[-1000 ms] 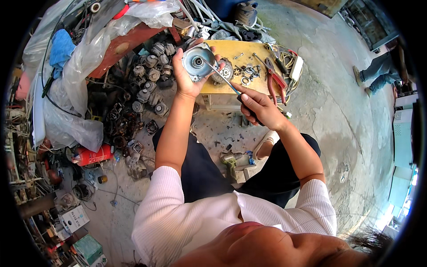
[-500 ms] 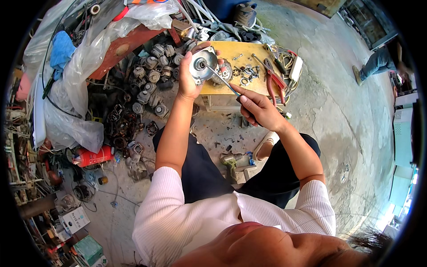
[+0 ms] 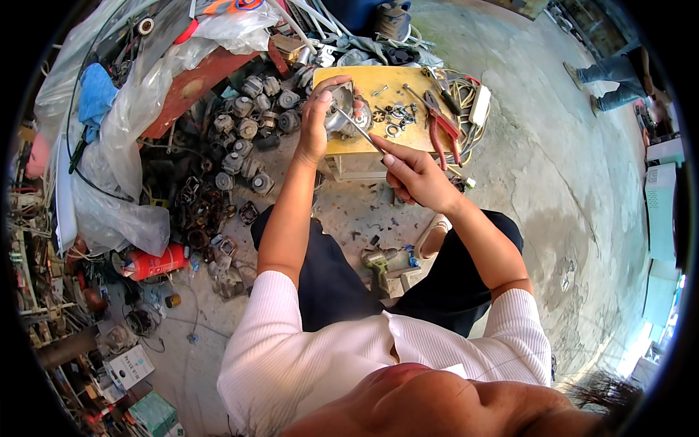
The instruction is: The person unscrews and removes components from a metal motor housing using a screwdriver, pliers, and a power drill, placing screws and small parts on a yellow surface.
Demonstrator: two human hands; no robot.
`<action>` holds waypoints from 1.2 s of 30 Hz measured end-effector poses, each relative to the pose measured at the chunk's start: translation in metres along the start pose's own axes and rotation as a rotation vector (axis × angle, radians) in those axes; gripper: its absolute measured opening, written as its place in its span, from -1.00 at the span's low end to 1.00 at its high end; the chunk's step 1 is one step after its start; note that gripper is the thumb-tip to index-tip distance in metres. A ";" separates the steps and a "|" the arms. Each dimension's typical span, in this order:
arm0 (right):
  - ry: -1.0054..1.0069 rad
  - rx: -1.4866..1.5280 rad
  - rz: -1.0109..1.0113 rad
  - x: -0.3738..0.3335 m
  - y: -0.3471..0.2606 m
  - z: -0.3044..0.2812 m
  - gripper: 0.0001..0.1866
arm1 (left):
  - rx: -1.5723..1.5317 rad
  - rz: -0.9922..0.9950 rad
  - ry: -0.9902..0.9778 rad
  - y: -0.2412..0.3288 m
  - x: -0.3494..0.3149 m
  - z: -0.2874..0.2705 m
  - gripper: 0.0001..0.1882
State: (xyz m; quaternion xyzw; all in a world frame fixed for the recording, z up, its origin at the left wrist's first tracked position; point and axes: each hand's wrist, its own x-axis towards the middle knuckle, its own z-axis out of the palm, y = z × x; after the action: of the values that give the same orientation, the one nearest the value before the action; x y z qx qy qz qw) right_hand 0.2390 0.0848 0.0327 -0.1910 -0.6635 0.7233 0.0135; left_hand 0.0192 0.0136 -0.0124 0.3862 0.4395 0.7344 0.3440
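My left hand [image 3: 313, 125] is closed around a round grey metal housing cover [image 3: 339, 99], held tilted above the near left part of a small yellow table [image 3: 349, 77]. In my right hand [image 3: 421, 176] is a screwdriver [image 3: 355, 125], its shaft slanting up and left. The tip reaches the cover's hollow; whether it touches is too small to tell. Beneath, another round metal part [image 3: 362, 119] rests on the tabletop, partly hidden by the shaft and my fingers. Beside it lie several small washers, nuts and rings [image 3: 394, 131].
Red-handled pliers [image 3: 444, 130] and a dark-handled tool [image 3: 449, 101] lie at the table's right, near a white power strip [image 3: 480, 104]. Motor parts [image 3: 247, 129] are heaped left. A cordless drill [image 3: 378, 268] stands between my feet. Another person's legs [image 3: 615, 71] show far right.
The cover has tipped, so its inner face shows less. The screwdriver and my right hand have shifted slightly left. The other person's legs have moved up and left.
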 end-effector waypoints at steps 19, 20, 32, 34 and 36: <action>0.125 0.007 -0.119 0.011 0.021 0.026 -0.46 | -0.228 0.087 0.196 -0.019 0.017 0.027 -0.57; 0.151 -0.034 -0.138 0.013 0.025 0.026 -0.46 | -0.247 0.107 0.214 -0.020 0.018 0.029 -0.60; 0.095 -0.403 -0.052 0.017 -0.002 -0.012 -0.49 | -0.254 0.005 0.215 -0.024 0.022 0.022 -0.50; 0.060 -0.472 -0.123 0.007 -0.017 -0.028 -0.49 | -0.219 -0.004 0.168 -0.016 0.020 0.029 -0.43; 0.098 -0.518 -0.226 0.009 -0.004 -0.027 -0.49 | -0.220 -0.015 0.128 -0.013 0.019 0.031 -0.37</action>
State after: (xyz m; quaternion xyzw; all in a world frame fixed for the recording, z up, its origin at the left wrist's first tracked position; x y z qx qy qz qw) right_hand 0.2374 0.1138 0.0326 -0.1474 -0.8418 0.5135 0.0768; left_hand 0.0396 0.0461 -0.0094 0.2951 0.3804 0.7986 0.3611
